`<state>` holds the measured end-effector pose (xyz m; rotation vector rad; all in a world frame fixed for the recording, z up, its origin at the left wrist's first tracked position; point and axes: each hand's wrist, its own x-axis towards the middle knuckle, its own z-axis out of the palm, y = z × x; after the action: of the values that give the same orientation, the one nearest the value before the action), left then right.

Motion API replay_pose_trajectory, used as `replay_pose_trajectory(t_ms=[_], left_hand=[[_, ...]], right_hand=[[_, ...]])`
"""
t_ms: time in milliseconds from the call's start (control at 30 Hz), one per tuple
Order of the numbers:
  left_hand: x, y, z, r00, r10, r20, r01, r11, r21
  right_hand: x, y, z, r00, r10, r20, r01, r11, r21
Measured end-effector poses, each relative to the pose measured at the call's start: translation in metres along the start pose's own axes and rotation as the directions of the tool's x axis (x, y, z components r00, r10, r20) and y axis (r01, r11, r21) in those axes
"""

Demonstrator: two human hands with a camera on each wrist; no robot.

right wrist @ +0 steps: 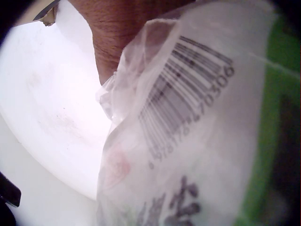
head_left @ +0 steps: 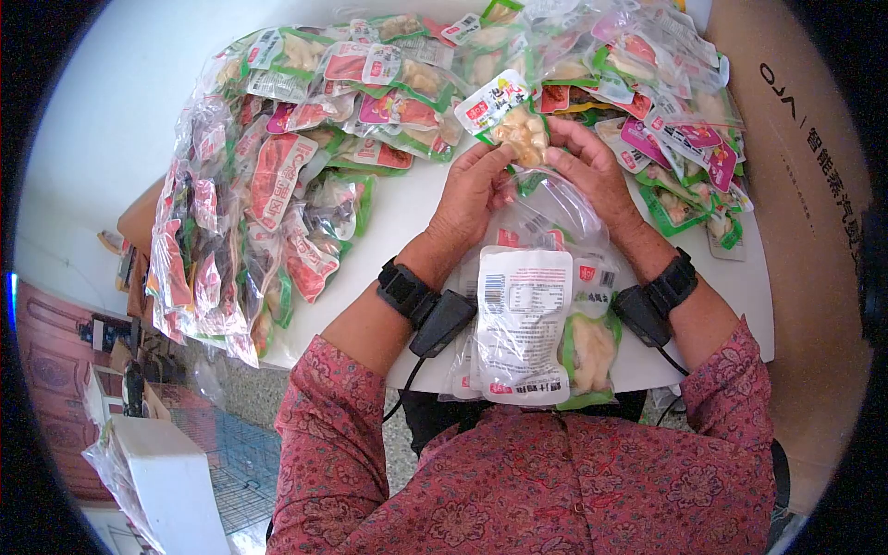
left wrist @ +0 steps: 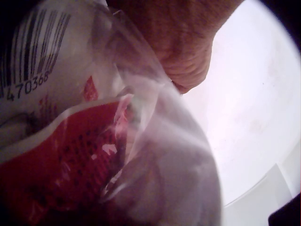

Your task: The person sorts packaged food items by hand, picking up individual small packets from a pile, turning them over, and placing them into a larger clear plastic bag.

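Observation:
Both hands meet at the mouth of a clear plastic bag (head_left: 592, 217) that holds several food packets. My left hand (head_left: 470, 190) pinches the left edge of a small food packet (head_left: 523, 137) with pale pieces showing through its window. On the packet's other side, my right hand (head_left: 597, 166) grips the edge between thumb and fingers. Inside the bag, a white-backed packet (head_left: 524, 324) and a green-edged packet (head_left: 589, 351) lie near the person's body. Printed packets behind clear film fill much of both wrist views, which hide the fingertips.
Bagged packets (head_left: 273, 180) are heaped along the left of the white table (head_left: 407, 222), with more packets (head_left: 684, 148) at the back right. A large cardboard box (head_left: 795, 277) stands along the right side. A wire cage (head_left: 245, 462) is on the floor at lower left.

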<state>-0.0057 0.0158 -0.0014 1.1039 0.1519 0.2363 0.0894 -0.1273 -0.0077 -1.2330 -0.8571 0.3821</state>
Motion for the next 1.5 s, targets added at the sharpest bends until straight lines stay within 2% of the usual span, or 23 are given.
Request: replay_pose_trajectory(t_ms=[67, 300, 700, 767, 1100, 1500], left_hand=[[-0.0004, 0.0006, 0.0004, 1.0, 0.002, -0.002, -0.002, 1.0, -0.001], [-0.0001, 0.0003, 0.0012, 1.0, -0.003, -0.013, 0.003, 0.999, -0.054], [0.003, -0.0054, -0.0056, 0.997, 0.023, 0.069, -0.025, 1.0, 0.019], [0.0015, -0.0045, -0.0008, 0.999, 0.051, 0.019, -0.051, 0.999, -0.014], [0.0014, -0.0053, -0.0006, 0.998, 0.052, -0.019, -0.051, 0.998, 0.029], [0.0015, -0.003, -0.0026, 0.997, 0.038, 0.07, -0.041, 0.998, 0.045]], right_hand=[[-0.0015, -0.0027, 0.0019, 0.999, 0.027, -0.045, -0.026, 0.999, 0.022], [-0.0021, -0.0045, 0.0013, 0.998, 0.049, -0.033, -0.049, 0.999, 0.015], [-0.0022, -0.0053, 0.0007, 1.0, 0.016, -0.019, -0.017, 0.999, -0.044], [-0.0025, -0.0067, 0.0013, 1.0, 0.011, -0.008, -0.011, 0.999, -0.052], [-0.0011, -0.002, -0.0006, 1.0, -0.03, 0.006, 0.03, 0.998, -0.06], [-0.0026, -0.0078, 0.0022, 1.0, -0.019, 0.007, 0.02, 0.995, -0.103]])
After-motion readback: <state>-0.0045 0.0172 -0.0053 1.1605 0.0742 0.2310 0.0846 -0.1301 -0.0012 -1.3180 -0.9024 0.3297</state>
